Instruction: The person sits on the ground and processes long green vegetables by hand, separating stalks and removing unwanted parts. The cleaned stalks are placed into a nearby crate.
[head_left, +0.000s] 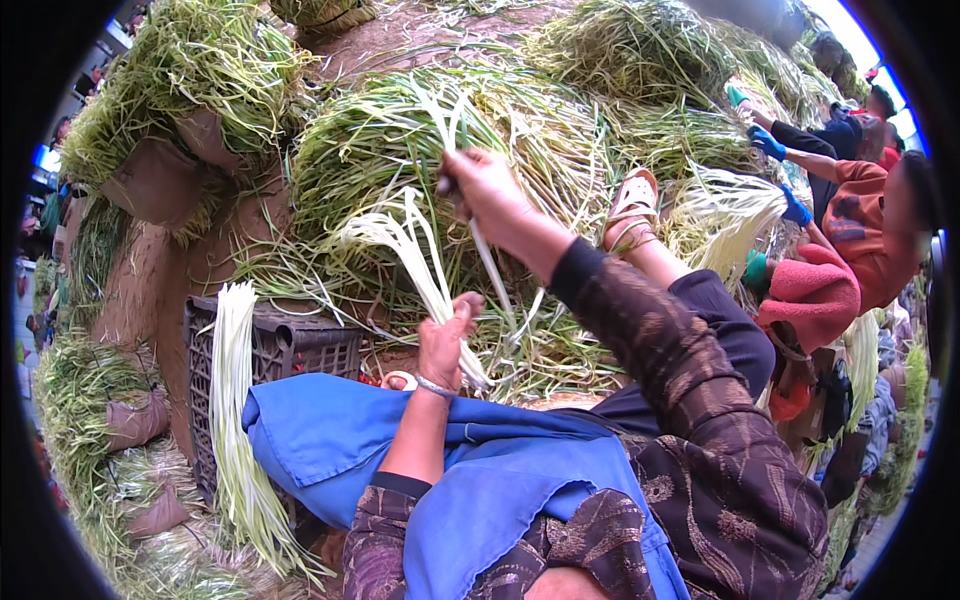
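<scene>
My left hand (441, 349), with a bracelet at the wrist, is closed around a small bunch of pale, peeled allium-like stalks (409, 251). Their white ends come out below the hand, and the leafy tips bend over to the upper left. Above and to its right, my right hand (484, 191) grips a single long stalk (491, 274) whose white shank hangs downward. In front of both hands spreads a large heap of unpeeled green stalks (375, 142). A blue apron (337, 442) covers my lap.
A black plastic crate (315, 349) stands at my left, with a bundle of pale stalks (236, 375) draped over it. Tied bundles (187, 97) lie farther left. To the right, a person in orange (862, 217) wears blue gloves (795, 206). My sandal (634, 199) rests beside the heap.
</scene>
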